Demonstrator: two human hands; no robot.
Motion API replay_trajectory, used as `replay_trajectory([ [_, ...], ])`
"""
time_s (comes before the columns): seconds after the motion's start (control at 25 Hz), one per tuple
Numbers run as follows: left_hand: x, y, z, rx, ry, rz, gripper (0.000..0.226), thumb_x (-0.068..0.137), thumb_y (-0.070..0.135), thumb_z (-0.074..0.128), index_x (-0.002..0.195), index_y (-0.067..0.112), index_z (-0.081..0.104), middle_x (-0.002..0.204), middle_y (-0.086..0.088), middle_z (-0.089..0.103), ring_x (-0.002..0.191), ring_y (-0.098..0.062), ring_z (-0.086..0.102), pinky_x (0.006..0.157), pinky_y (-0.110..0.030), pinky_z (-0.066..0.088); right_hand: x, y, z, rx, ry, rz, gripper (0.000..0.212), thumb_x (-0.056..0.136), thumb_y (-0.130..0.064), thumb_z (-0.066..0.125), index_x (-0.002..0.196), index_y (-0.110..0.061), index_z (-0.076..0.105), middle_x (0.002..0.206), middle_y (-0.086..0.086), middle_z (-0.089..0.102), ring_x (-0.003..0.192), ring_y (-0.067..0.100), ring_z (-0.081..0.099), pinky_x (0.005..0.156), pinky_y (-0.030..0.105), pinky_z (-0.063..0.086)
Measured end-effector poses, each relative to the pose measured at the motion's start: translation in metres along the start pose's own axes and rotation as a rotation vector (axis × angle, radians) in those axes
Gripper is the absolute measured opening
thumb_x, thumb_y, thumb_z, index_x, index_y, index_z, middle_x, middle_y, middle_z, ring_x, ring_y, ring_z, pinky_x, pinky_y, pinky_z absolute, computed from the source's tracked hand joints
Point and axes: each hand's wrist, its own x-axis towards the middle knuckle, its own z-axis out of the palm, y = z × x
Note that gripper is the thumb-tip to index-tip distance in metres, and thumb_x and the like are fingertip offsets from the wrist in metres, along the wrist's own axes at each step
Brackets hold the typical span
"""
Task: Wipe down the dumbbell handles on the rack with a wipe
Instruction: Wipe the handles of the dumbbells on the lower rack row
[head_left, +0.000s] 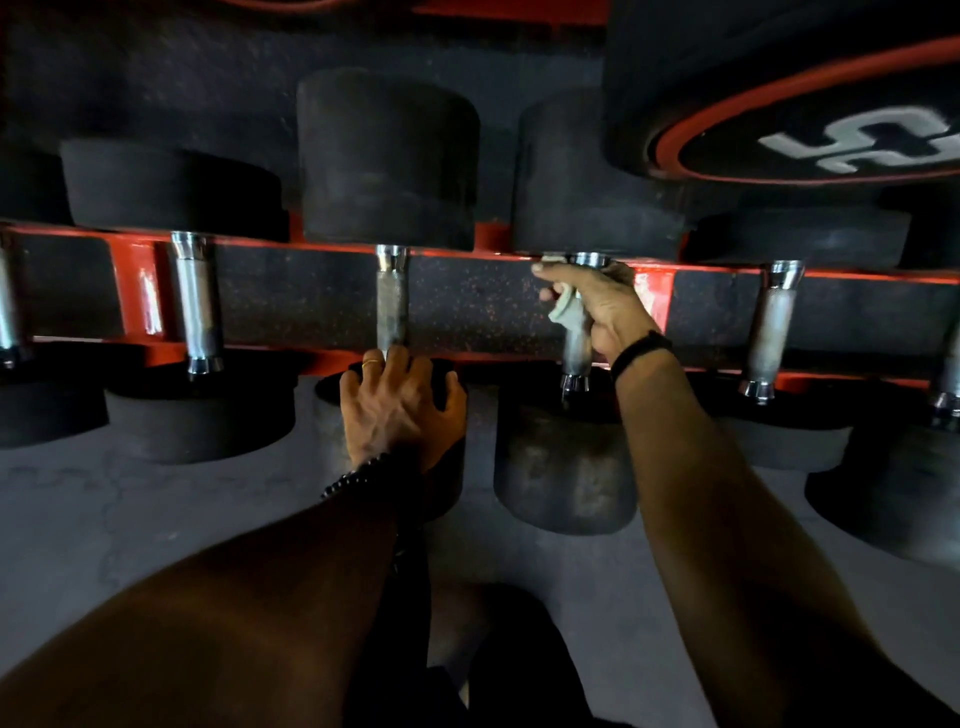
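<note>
Far left of the frame, two dumbbells sit on the red rack (136, 291), their chrome handles bare. Centre now: the left hand (400, 405) rests on the near head of the middle dumbbell (387, 156), fingers curved loosely over the black rubber and the fingertips just below its handle (391, 306), so this grip clamps on nothing; it looks like a brace. Moving right, here is the work: the right hand (597, 306) has its grip wrapped round the next handle (576, 348), a pale wipe (566, 310) pressed between fingers and metal near the handle's upper end, close under the far head. That puts the job mid-row, in my judgement, this handle being wiped. The next move likely calls for drawing the wipe down toward the near collar, then shifting to the handle (774, 322) further right. At the upper right a weight plate (779, 104) carries white marking inside a red ring, too blurred to read.
</note>
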Motion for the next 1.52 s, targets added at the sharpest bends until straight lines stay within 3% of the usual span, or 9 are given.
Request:
replay_trajectory([
  [0.32,0.001,0.0,0.0,0.001,-0.006,-0.003,0.032,0.081,0.04,0.068,0.073,0.009,0.066,0.085,-0.012,0.064,0.085,-0.036,0.061,0.072,-0.042,0.044,-0.018,0.032,-0.005,-0.802,0.747,-0.605,0.047,0.084,-0.063,0.061,0.087,-0.017,0.073,0.081,0.006,0.073,0.074,0.029,0.066,0.066,0.035,0.048],
  [0.44,-0.001,-0.001,0.0,-0.013,0.001,0.001,0.033,0.081,0.04,0.067,0.073,0.009,0.066,0.085,-0.012,0.065,0.085,-0.035,0.061,0.072,-0.042,0.044,-0.019,0.04,-0.008,-0.775,0.756,-0.701,0.029,0.094,-0.03,0.054,0.084,-0.009,0.072,0.072,0.018,0.069,0.063,0.035,0.062,0.058,0.039,0.045],
  [0.72,0.0,0.001,0.0,-0.009,0.018,-0.01,0.03,0.078,0.039,0.07,0.071,0.01,0.065,0.082,-0.01,0.063,0.082,-0.035,0.061,0.07,-0.041,0.043,-0.012,0.002,-0.013,-0.266,0.65,-0.438,0.038,0.079,0.015,0.054,0.054,-0.013,0.051,0.059,-0.004,0.053,0.043,-0.006,0.049,0.052,0.015,0.04],
  [0.84,-0.001,0.0,0.002,-0.009,0.024,-0.001,0.031,0.078,0.039,0.069,0.07,0.01,0.064,0.08,-0.01,0.062,0.081,-0.034,0.06,0.069,-0.041,0.043,-0.043,0.017,0.018,-0.266,0.671,-0.555,0.017,0.083,0.001,0.05,0.075,0.002,0.065,0.075,0.003,0.065,0.056,-0.006,0.063,0.055,0.01,0.046],
  [0.96,0.0,-0.001,0.002,-0.014,0.001,-0.004,0.032,0.079,0.04,0.068,0.07,0.009,0.064,0.081,-0.01,0.062,0.082,-0.034,0.06,0.069,-0.041,0.043,-0.034,0.022,0.031,-0.229,0.533,-0.426,0.04,0.062,-0.016,0.057,0.096,0.002,0.065,0.091,0.014,0.071,0.08,0.026,0.068,0.076,0.041,0.057],
  [1.08,-0.001,0.0,0.001,-0.013,0.0,-0.007,0.032,0.079,0.04,0.069,0.071,0.009,0.064,0.082,-0.01,0.063,0.082,-0.034,0.061,0.07,-0.041,0.042,-0.016,0.013,0.018,-0.133,0.38,-0.25,0.023,0.063,-0.006,0.076,0.084,-0.006,0.066,0.071,-0.004,0.069,0.06,0.005,0.063,0.064,0.027,0.058],
  [1.24,0.001,-0.001,0.0,0.001,-0.015,-0.001,0.033,0.08,0.041,0.067,0.072,0.009,0.064,0.082,-0.01,0.063,0.082,-0.034,0.061,0.069,-0.04,0.042,-0.026,0.028,0.016,-0.449,0.464,-0.356,0.039,0.073,-0.036,0.078,0.1,-0.013,0.062,0.099,0.005,0.071,0.095,0.023,0.067,0.092,0.042,0.052],
  [1.4,0.0,0.0,0.0,-0.017,0.011,0.005,0.033,0.079,0.041,0.067,0.072,0.009,0.066,0.083,-0.01,0.064,0.083,-0.035,0.061,0.07,-0.041,0.044,-0.023,0.014,-0.009,-0.554,0.398,-0.38,0.027,0.088,-0.032,0.071,0.074,-0.011,0.061,0.08,0.01,0.067,0.077,0.024,0.063,0.076,0.035,0.049],
  [1.52,0.001,0.0,-0.001,-0.031,0.005,-0.003,0.036,0.081,0.042,0.064,0.069,0.008,0.065,0.081,-0.01,0.064,0.082,-0.035,0.061,0.07,-0.042,0.044,-0.048,0.035,-0.019,-0.866,0.643,-0.411,0.037,0.1,-0.036,0.046,0.099,-0.006,0.068,0.1,0.021,0.067,0.098,0.04,0.061,0.082,0.043,0.046],
])
